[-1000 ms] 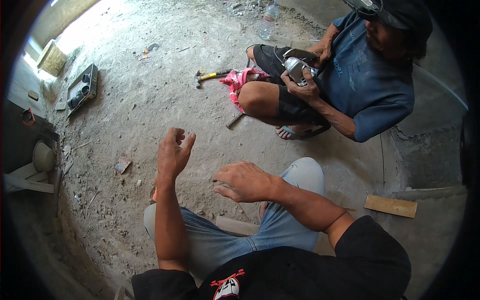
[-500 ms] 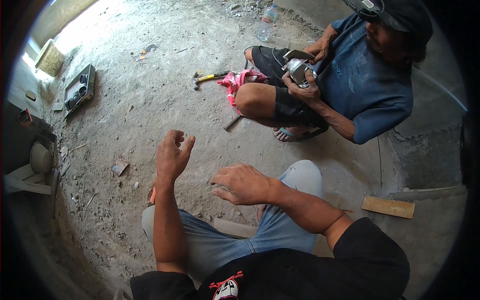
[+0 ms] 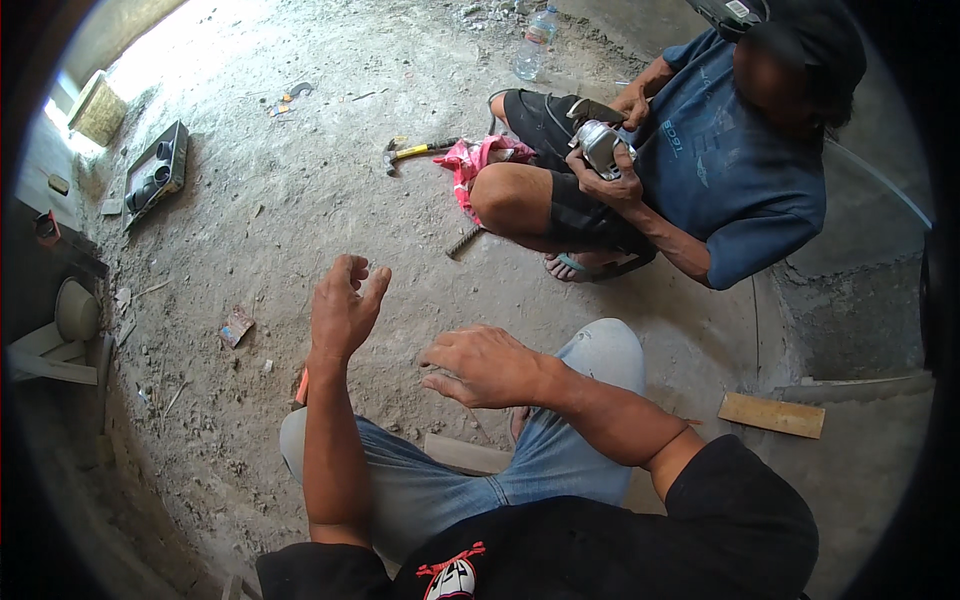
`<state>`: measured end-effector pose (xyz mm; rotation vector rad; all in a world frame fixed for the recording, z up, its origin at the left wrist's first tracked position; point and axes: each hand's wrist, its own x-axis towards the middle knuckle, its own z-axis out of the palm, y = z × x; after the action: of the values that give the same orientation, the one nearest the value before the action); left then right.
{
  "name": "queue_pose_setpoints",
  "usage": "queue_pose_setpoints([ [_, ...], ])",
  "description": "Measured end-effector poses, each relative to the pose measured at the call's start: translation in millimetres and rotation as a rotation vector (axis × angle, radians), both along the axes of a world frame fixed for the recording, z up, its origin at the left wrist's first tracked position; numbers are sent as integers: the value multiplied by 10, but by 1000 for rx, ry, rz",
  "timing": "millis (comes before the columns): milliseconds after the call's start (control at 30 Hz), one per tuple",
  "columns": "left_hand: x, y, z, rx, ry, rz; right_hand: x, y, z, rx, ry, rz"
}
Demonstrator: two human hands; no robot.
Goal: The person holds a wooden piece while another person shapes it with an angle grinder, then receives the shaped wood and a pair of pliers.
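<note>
My left hand (image 3: 345, 303) is raised over the dusty floor, its fingers loosely curled and the thumb apart, with nothing in it. Beside it, in front of my right knee, hovers my right hand (image 3: 482, 365). Its back faces up, the fingers are bent and the thumb is separate; no held object shows. An orange-red object (image 3: 302, 386) lies by my left forearm, partly hidden. Between my legs a pale block (image 3: 466, 455) rests on the ground. Opposite me a squatting person (image 3: 735, 150) grips a silver metal power tool (image 3: 603, 147) in both hands.
A yellow-handled hammer (image 3: 420, 151), a pink cloth or bag (image 3: 475, 172) and a drill bit (image 3: 463, 243) lie near the person. Further off stand a plastic bottle (image 3: 535, 45) and a bucket (image 3: 98, 109). A wooden board (image 3: 771, 415) is at right, a grey box (image 3: 156, 174) at left.
Both my hands have hardly moved. The other person's head has tipped further down, while their hands keep the same hold on the silver tool.
</note>
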<state>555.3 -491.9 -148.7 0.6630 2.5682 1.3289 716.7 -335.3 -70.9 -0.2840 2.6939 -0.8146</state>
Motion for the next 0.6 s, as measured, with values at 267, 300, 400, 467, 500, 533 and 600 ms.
queue_pose_setpoints([
  [267, 10, -4, 27, -4, -7, -4, 6, -4, 13, -13, 18, -8],
  [300, 10, -8, 24, -6, -6, -4, 6, -8, 15, -15, 20, -7],
  [400, 21, 3, 33, -1, 0, -8, 30, -7, -24, -55, 109, -27],
  [467, 26, -6, 31, 2, 2, -3, 23, -15, -3, -52, 101, -23],
  [500, 29, -10, 31, 7, 5, 0, 20, -18, 4, -48, 92, -20],
  [533, 30, -6, 31, 7, 4, 0, 25, -16, -5, -48, 92, -20],
  [600, 37, 1, 42, -11, 10, -8, 35, -10, -27, -57, 101, -28],
])
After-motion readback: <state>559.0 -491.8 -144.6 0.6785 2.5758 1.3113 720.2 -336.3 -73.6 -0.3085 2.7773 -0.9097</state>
